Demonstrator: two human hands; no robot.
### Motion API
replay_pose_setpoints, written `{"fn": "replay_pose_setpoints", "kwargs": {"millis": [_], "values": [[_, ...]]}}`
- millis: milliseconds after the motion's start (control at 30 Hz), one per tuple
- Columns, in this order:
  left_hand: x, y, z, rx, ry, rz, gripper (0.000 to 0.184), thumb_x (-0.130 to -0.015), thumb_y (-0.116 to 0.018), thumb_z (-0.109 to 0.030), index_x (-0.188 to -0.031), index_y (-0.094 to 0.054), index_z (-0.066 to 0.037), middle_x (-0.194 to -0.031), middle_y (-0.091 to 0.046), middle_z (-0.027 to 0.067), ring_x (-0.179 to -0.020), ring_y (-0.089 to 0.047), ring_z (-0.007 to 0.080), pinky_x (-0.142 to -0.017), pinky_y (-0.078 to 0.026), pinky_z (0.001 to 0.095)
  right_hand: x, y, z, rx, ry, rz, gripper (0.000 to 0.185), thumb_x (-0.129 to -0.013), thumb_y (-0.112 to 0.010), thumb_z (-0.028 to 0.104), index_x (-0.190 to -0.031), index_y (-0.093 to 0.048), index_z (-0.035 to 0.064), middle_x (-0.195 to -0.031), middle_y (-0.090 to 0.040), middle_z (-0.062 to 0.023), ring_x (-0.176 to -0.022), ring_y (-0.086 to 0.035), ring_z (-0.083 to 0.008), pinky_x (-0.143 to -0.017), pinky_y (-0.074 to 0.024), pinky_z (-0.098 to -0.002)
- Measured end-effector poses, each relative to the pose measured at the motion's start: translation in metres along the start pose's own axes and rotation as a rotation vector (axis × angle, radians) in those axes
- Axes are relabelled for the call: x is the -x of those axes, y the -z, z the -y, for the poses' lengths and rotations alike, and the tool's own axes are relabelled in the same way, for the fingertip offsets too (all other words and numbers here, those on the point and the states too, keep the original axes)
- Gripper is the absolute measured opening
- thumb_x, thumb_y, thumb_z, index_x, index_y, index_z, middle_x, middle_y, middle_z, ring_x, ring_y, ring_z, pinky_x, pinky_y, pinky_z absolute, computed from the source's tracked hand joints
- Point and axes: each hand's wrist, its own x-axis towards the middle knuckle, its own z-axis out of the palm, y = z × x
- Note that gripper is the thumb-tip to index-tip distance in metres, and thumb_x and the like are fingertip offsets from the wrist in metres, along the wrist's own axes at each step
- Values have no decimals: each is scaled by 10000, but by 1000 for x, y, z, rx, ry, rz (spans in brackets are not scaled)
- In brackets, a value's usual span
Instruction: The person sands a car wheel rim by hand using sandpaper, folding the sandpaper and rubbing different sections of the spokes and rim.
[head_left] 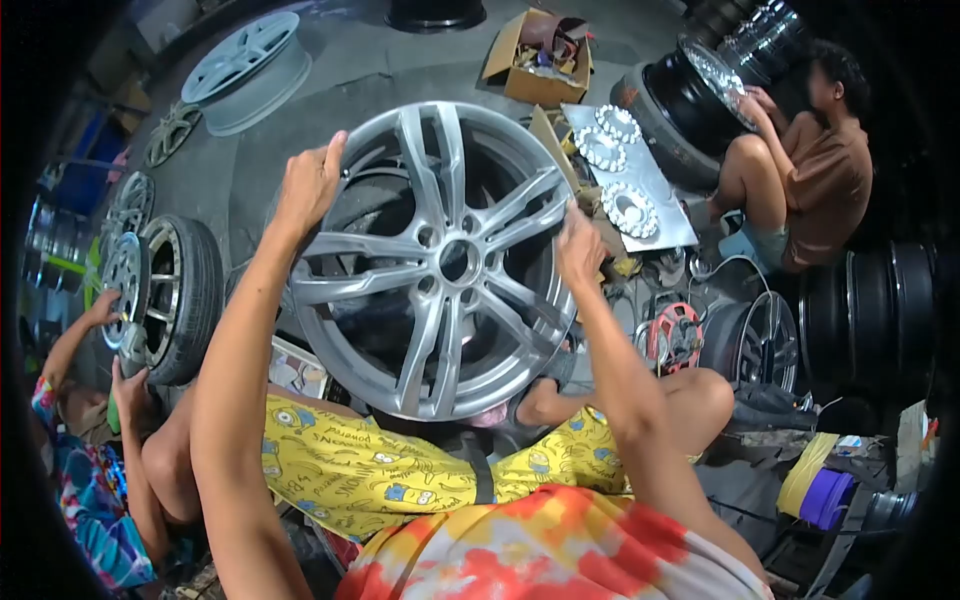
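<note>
A silver alloy wheel (443, 385) with double spokes faces me above my lap, tilted up. My left hand (312, 185) is closed on its upper left rim, with the thumb pointing up along the edge. On the opposite side my right hand (580, 243) grips the right rim, its fingers partly hidden behind the metal. Through the gaps between the spokes a dark round shape shows below the wheel; I cannot make out what it is. A dark smudge marks the lower right spoke.
To the left, another person's hand (104, 308) is at a wheel beside a tyre (187, 300). A person (825, 180) works on a rim at the upper right. Nearby are a metal sheet (672, 225) with round parts, a cardboard box (530, 85), a red reel (675, 336) and tape rolls (828, 497).
</note>
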Motion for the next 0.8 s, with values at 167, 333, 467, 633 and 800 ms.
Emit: {"fn": "replay_pose_setpoints", "kwargs": {"millis": [167, 333, 467, 633, 800], "values": [[1, -6, 3, 19, -54, -52, 625, -1076, -479, -494, -955, -723, 68, -886, -634, 380, -956, -640, 556, -808, -498, 552, 10, -4, 4, 95, -60, 95, 310, -1012, -540, 162, -1269, -669, 46, -1007, -708, -294, -962, -670, -503, -798, -508, -586], [3, -2, -2, 33, 4, 15, 630, -1070, -478, -502, -950, -721, 67, -910, -630, 385, -960, -628, 571, -850, -503, 557, -11, -1, -4, 96, -62, 76, 324, -987, -569, 110, -1293, -670, 70, -970, -694, -292, -908, -674, -499, -794, -507, -601], [0, -12, 8, 43, -33, -68, 639, -1071, -469, -509, -940, -727, 61, -904, -633, 380, -956, -628, 565, -840, -492, 567, 25, -8, 3, 11, 181, -11, 287, -1006, -529, 149, -1242, -680, 87, -968, -704, -272, -867, -678, -500, -768, -520, -598], [2, -10, 7, 40, -36, -23, 626, -1067, -466, -518, -983, -746, 35, -930, -663, 359, -984, -642, 555, -882, -502, 551, 8, 16, -2, 180, 232, 150, 292, -982, -545, 139, -1232, -692, 111, -951, -703, -246, -848, -686, -481, -738, -526, -597], [-1, -9, 8, 45, -17, -38, 620, -1075, -450, -512, -991, -754, 21, -923, -668, 351, -974, -638, 555, -879, -497, 558, 19, 21, 6, 80, 378, 182, 327, -978, -536, 127, -1263, -697, 124, -999, -716, -222, -846, -699, -450, -733, -550, -555]]}}
